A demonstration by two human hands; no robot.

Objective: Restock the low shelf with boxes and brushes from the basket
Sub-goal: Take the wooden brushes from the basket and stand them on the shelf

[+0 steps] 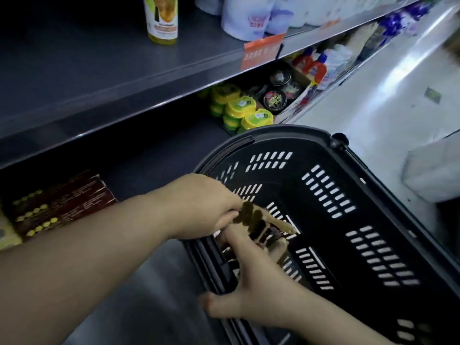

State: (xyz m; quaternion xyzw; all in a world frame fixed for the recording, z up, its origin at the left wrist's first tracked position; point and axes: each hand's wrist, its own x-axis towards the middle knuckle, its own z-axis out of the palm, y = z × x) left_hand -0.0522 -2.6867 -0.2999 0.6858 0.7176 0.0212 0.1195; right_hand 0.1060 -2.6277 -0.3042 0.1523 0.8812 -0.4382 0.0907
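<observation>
Shop aisle: one basket (286, 131), two hands (204, 207) (256, 295)

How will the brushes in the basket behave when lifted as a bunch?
Probably stiff: the brushes show pale, wood-like handles lying straight. Likely light, since the left hand alone seems to grip several. The bunch may fan or slip; the right hand touches it with straight fingers, inside the basket.

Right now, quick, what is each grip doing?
Left grip: closed on the bundle of wooden-handled, dark-bristled brushes.
Right grip: open, straight fingers touching the brushes, over the black slotted plastic basket.
</observation>
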